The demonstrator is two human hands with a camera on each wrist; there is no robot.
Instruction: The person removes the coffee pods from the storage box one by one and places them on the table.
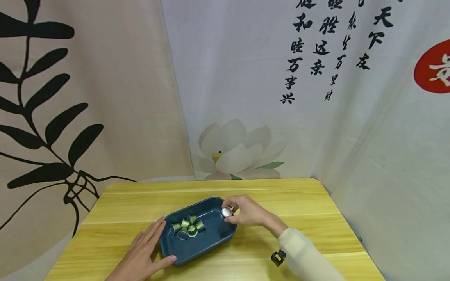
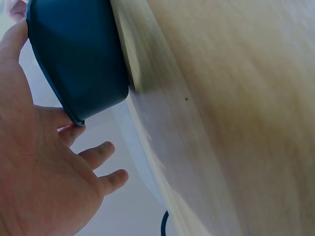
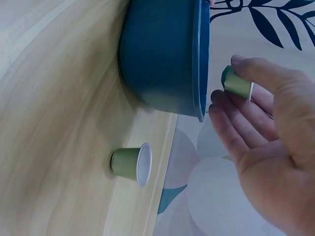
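A dark blue rectangular dish [image 1: 211, 246] stands slantwise on the table, with several green coffee capsules [image 1: 185, 223] grouped toward its left part. At the dish's left end, my left hand [image 1: 142, 249] touches the rim with fingers spread and fairly straight. Above the dish's right end, my right hand [image 1: 249, 212] pinches one coffee capsule [image 3: 238, 84] between thumb and fingers. The head view shows its silvery lid. Another green capsule [image 3: 129, 163] stands on the table beside the dish in the right wrist view; the head view does not show it.
The yellow wood-grain table [image 1: 291, 195] reaches back to a printed curtain [image 1: 242, 89] with a lotus, dark leaves and writing. A small black and yellow device [image 1: 278, 258] sits at my right sleeve.
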